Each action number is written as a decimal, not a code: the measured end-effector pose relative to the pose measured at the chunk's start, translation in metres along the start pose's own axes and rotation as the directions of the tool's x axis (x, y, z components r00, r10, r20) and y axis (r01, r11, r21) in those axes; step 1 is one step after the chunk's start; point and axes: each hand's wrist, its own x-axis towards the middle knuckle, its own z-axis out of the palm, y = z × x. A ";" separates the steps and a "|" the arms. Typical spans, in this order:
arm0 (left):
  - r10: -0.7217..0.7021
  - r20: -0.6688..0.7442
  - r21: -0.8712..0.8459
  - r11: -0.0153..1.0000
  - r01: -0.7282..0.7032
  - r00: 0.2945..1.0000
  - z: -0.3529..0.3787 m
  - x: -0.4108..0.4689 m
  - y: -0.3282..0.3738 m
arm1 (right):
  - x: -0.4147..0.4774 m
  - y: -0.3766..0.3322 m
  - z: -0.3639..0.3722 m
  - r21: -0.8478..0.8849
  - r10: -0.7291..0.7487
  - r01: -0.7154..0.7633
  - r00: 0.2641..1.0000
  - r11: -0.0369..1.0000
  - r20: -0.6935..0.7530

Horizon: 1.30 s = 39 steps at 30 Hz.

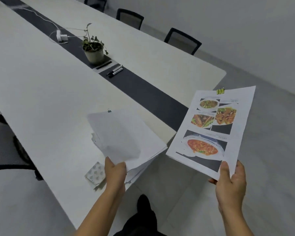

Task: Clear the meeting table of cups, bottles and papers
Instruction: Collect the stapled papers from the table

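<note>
Gripping a clipped stack of white papers [126, 137] in the left hand [115, 171], fingers clamped on its near edge, over the near corner of the counter [41, 82]. Holding a clipped set of food-photo sheets [211, 130] in the right hand [230, 183], fingers pinching the near edge, out past the counter above the floor. Lying on the counter just beside the left hand, a patterned square [94, 172]. Standing farther along the dark centre strip, a potted plant [94, 54], two markers [115, 71] lying just beside it.

Person is wearing black fabric trousers [140, 225] & a black rounded shoe [143, 202], both showing low in frame btwn the arms. The left hand [115, 172] & right hand [231, 183] are showing bare, w/ forearms bare to frame edge.
</note>
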 end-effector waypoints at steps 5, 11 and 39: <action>-0.098 -0.120 0.037 0.994 0.103 0.988 0.027 0.044 -0.025 | 0.063 0.001 0.036 -0.033 0.004 -0.001 0.995 0.999 0.101; -0.198 -0.244 0.285 0.921 0.265 0.949 0.022 0.068 -0.082 | 0.100 0.007 0.090 -0.053 0.059 -0.044 0.946 0.998 0.319; -0.132 -0.550 0.318 0.880 0.353 0.825 0.042 0.053 -0.087 | 0.125 0.063 0.261 -0.435 0.306 0.630 0.308 0.643 0.901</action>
